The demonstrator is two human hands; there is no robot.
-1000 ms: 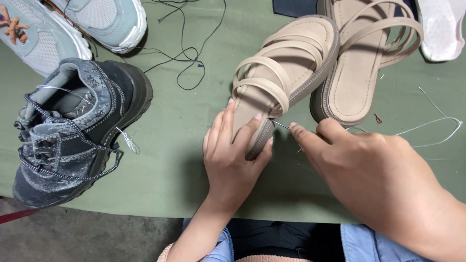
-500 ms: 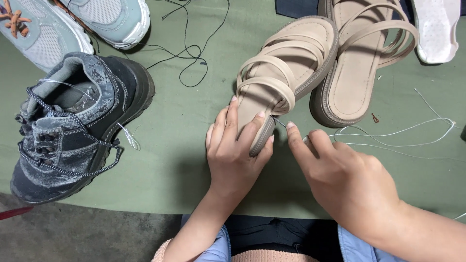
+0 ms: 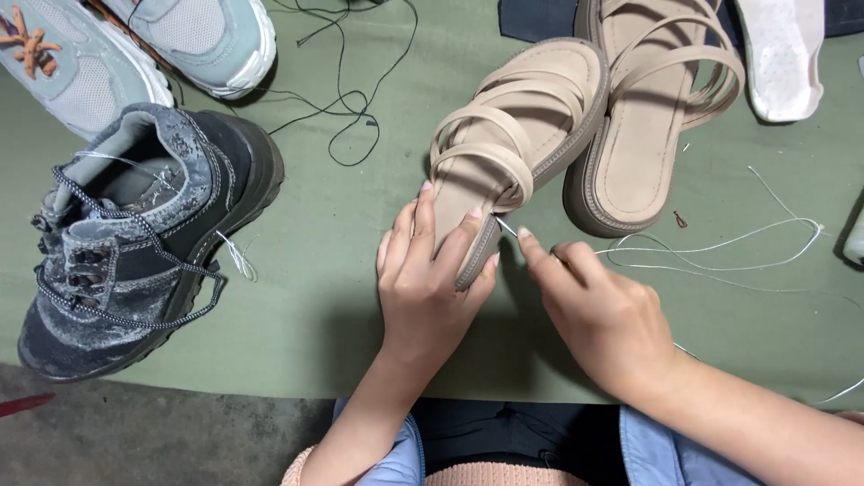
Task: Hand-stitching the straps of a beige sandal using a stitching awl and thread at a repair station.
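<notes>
A beige strappy sandal lies on the green table, toe toward me. My left hand grips its toe end, fingers over the sole edge. My right hand pinches a thin needle whose tip touches the sandal's side near the front strap. A white thread trails from that hand to the right across the cloth. A second beige sandal lies beside the first, overlapping it.
A dark grey laced shoe sits at the left. Two light blue sneakers lie at the top left. Black thread loops at the top middle. A white insole rests at the top right. The table's front edge runs below.
My right hand has drawn in toward the sandal's side with the needle. My left hand keeps its hold on the toe. The view has shifted slightly.
</notes>
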